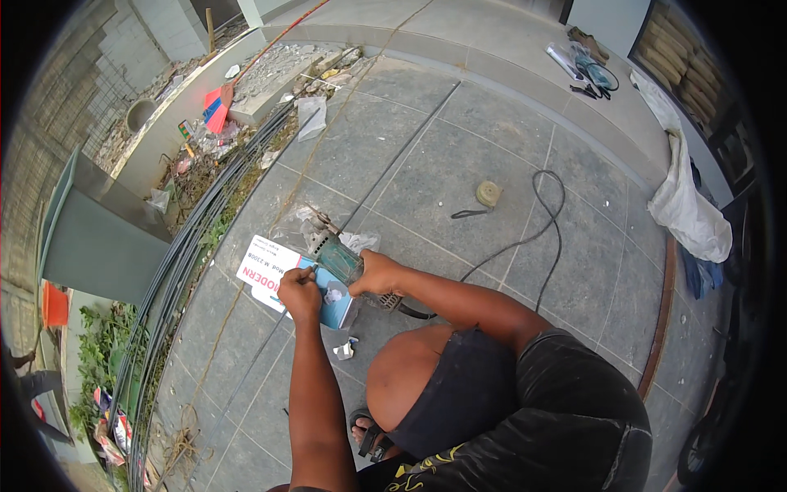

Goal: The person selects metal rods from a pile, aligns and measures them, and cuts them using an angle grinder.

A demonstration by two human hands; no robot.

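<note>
My right hand [379,275] is wrapped round the body of a teal angle grinder [338,258], which sits low over the tiles with its head pointing away from me. A thin disc-like edge shows at its far end, partly hidden. In my left hand [300,293], closed just left of the grinder, is a long thin metal rod [410,146]. The rod runs from the far tiles, passes by the grinder's head and continues toward the lower left. Beneath my hands lies an opened white and blue cardboard box [266,264], with crumpled clear plastic [361,243] beside it.
The grinder's black cord [561,221] loops across the grey tiles on the right. A round tape measure [489,193] lies ahead. Bundled rods [193,225] line the left edge. A raised step [525,90] curves across the back, and a white sack [687,209] lies right.
</note>
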